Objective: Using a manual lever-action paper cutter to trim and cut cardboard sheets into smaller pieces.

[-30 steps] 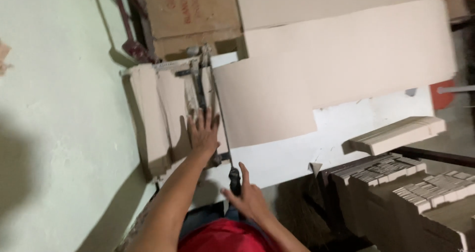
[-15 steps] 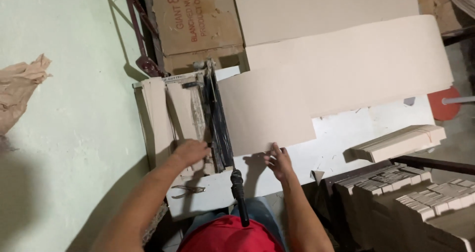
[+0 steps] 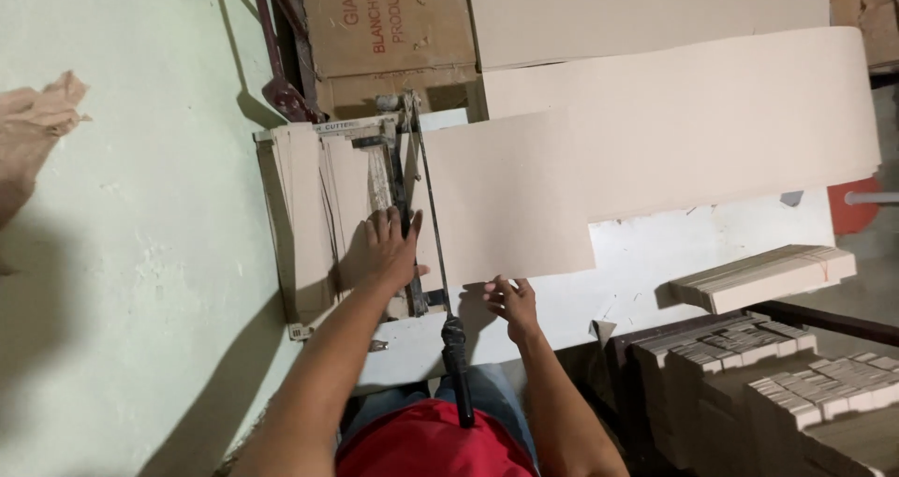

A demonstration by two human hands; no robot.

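Left hand: laid palm-down, fingers spread flat, on the bed of the paper cutter; it presses on the board rather than gripping anything.

Right hand: at the near edge of the tan card sheet, fingers curled on that edge; whether it pinches the sheet or only steadies it cannot be told.

Paper cutter: lever type, sitting on a white table against the pale green wall at the left. Its long blade arm runs from far to near along the right edge of the bed, ending in a black handle that points toward the person (no hand is on it).

Tan card sheet: lies flat, just right of the blade arm, its left edge at the blade; a much wider sheet of the same colour extends behind it to the right.

Cut strips: pale, stacked on the left part of the bed.

Cardboard box: brown, at the far end.

Bundled card stacks: lower right, below the table; one loose stack rests on the table's near right edge.
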